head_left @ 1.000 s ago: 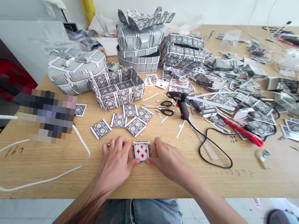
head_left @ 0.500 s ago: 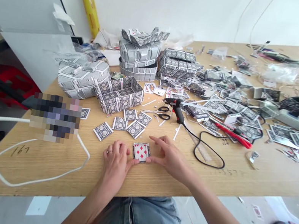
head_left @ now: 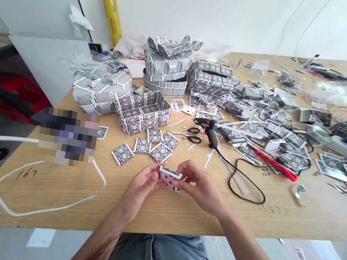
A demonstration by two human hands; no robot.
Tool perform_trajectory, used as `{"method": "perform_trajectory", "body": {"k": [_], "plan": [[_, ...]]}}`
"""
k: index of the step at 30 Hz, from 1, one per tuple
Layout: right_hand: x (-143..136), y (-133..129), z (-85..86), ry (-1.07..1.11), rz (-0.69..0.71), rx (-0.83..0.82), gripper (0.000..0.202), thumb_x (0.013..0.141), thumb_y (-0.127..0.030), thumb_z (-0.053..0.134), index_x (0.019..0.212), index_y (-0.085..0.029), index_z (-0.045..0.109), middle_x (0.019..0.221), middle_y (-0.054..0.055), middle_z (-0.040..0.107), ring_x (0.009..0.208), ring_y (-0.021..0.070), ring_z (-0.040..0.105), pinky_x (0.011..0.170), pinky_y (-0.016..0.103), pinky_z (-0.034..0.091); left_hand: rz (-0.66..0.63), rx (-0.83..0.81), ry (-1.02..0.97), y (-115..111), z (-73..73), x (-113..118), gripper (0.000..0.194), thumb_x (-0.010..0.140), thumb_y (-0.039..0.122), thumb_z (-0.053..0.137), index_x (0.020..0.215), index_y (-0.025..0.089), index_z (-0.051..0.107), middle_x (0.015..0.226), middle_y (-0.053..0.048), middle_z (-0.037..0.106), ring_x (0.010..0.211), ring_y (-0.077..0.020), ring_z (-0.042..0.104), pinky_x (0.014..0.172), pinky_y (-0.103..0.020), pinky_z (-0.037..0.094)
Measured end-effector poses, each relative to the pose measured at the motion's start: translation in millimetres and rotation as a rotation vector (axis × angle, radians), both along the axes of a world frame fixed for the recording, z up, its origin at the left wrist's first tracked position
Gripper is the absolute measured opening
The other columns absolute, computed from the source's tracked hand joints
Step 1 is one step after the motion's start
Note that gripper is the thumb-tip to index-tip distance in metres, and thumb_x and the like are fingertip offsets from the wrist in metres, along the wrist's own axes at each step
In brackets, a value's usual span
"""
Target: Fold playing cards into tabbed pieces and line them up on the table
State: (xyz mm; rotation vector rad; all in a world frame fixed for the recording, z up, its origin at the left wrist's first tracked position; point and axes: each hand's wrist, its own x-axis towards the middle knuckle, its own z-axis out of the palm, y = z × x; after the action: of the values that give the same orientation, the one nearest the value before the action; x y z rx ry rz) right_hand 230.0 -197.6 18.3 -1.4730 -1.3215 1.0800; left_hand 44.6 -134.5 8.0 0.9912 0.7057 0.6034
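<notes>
A folded playing card (head_left: 169, 179) with red diamonds is tilted up just above the table's near edge, a dark patterned strip along its top. My right hand (head_left: 199, 186) pinches its right side between thumb and fingers. On its left side, my left hand (head_left: 142, 186) has its fingers behind and against the card, partly hidden by it. Several folded cards (head_left: 123, 154) lie back side up just beyond my hands. Behind them stands an open box (head_left: 144, 113) woven from cards.
Scissors (head_left: 194, 135) and a black glue gun (head_left: 209, 132) lie past my right hand, its cord (head_left: 245, 199) looping on the table. A red-handled tool (head_left: 282, 169) rests among scattered cards. Finished card boxes (head_left: 167, 66) stand at the back. A white cable (head_left: 44, 212) curves at left.
The card was flat on the table under both hands' thumbs. Now it is lifted and tilted, gripped at its sides. The view has shifted slightly.
</notes>
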Motion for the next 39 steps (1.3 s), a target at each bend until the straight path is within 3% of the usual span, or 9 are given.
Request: {"method": "perform_trajectory", "body": {"k": [3,8,13,16,19,23,30,34,39], "plan": [[-4,-1,4.4,0.159,0.024,0.023,0.026,0.081,-0.036,0.069,0.089,-0.02,0.051,0.072,-0.004,0.056,0.062,0.0097,0.053,0.057,0.022,0.042,-0.116,-0.075,0.021,2,2.7,0,0.059,0.072,0.055,0.071,0.111,0.011,0.065,0.099,-0.013,0.07,0.088,-0.0225,0.065,0.076,-0.031,0.048],[-15,1,6.7,0.274,-0.012,0.058,0.026,0.081,-0.036,0.07,0.086,-0.021,0.049,0.082,-0.001,0.061,0.069,0.011,0.058,0.06,0.023,0.047,-0.148,-0.109,-0.175,-8,-1.1,5,0.063,0.073,0.055,0.069,0.123,0.019,0.06,0.123,-0.012,0.063,0.115,-0.0266,0.056,0.096,-0.037,0.045],[-12,-3,21.2,-0.162,0.034,0.221,0.014,0.088,-0.028,0.06,0.1,-0.021,0.059,0.099,0.005,0.062,0.091,0.0182,0.059,0.078,0.034,0.049,-0.145,-0.085,-0.106,-12,2.5,11,0.039,0.085,0.044,0.061,0.112,0.017,0.066,0.112,-0.012,0.067,0.099,-0.0251,0.064,0.072,-0.033,0.055],[-6,-6,31.4,-0.363,0.093,0.361,0.027,0.087,-0.021,0.059,0.114,-0.023,0.061,0.109,0.008,0.059,0.105,0.0222,0.054,0.089,0.039,0.045,-0.233,-0.037,-0.064,-9,8.4,10,0.037,0.085,0.043,0.061,0.103,0.013,0.069,0.094,-0.013,0.07,0.087,-0.0241,0.066,0.057,-0.027,0.052],[-5,-6,34.3,-0.406,0.125,0.425,0.032,0.088,-0.019,0.057,0.119,-0.024,0.062,0.108,0.008,0.059,0.102,0.0206,0.055,0.087,0.036,0.047,-0.26,-0.073,-0.117,-7,11.7,6,0.03,0.085,0.038,0.062,0.098,0.013,0.07,0.087,-0.01,0.068,0.085,-0.0228,0.065,0.062,-0.03,0.054],[-9,-5,28.3,-0.377,0.088,0.44,0.031,0.093,-0.017,0.052,0.12,-0.027,0.062,0.106,0.006,0.064,0.096,0.0162,0.06,0.082,0.03,0.049,-0.324,-0.35,-0.346,-8,13.2,3,0.036,0.082,0.044,0.062,0.098,0.013,0.07,0.09,-0.01,0.067,0.089,-0.0248,0.063,0.081,-0.045,0.053],[-12,-9,29.9,-0.465,0.073,0.587,0.039,0.09,-0.012,0.052,0.125,-0.029,0.058,0.122,0.008,0.063,0.112,0.0211,0.056,0.093,0.04,0.048,-0.258,-0.575,-0.42,-11,22.0,3,0.046,0.088,0.056,0.047,0.1,0.017,0.068,0.097,-0.01,0.069,0.103,-0.0277,0.061,0.096,-0.052,0.043],[-15,-15,39.3,-0.43,0.114,0.642,0.032,0.087,-0.012,0.058,0.114,-0.028,0.062,0.113,0.005,0.068,0.109,0.0207,0.06,0.094,0.039,0.048,-0.114,-0.634,-0.414,-9,22.4,5,0.044,0.087,0.057,0.049,0.105,0.02,0.066,0.104,-0.008,0.069,0.108,-0.0267,0.06,0.099,-0.05,0.042],[-14,-25,41.2,-0.186,-0.143,0.318,0.015,0.088,-0.024,0.061,0.103,-0.022,0.061,0.079,0.002,0.067,0.071,0.0147,0.063,0.065,0.026,0.052,0.111,-0.534,-0.497,-6,19.2,9,0.04,0.086,0.055,0.052,0.104,0.021,0.066,0.125,-0.007,0.062,0.128,-0.0254,0.047,0.106,-0.044,0.035]]}}
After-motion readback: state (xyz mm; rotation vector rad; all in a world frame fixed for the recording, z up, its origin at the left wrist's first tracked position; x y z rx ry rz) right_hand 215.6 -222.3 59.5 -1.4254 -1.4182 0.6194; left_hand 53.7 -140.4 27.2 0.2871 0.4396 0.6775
